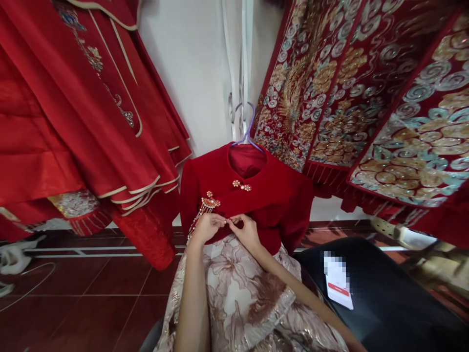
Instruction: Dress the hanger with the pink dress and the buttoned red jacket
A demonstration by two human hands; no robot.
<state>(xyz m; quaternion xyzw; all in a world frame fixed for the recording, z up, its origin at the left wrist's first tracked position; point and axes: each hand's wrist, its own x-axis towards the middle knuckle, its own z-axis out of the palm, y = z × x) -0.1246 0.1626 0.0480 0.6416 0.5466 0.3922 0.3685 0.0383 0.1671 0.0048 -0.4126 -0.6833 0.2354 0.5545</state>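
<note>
A red velvet jacket (271, 195) hangs on a lilac hanger (248, 131) in front of me, above a pale floral brocade skirt (242, 293). A pearl and gold clasp (242, 186) closes its collar, and a gold tasselled ornament (208, 203) hangs at its left chest. My left hand (207, 226) and my right hand (246, 230) meet at the jacket's front edge. Both pinch a small fastening (229, 221) there, too small to name.
Red embroidered robes (84, 112) hang at the left. Heavily beaded red and gold garments (366, 98) hang at the right. A black seat (384, 293) with a white card (339, 283) lies at the lower right. The floor is dark red tile (73, 303).
</note>
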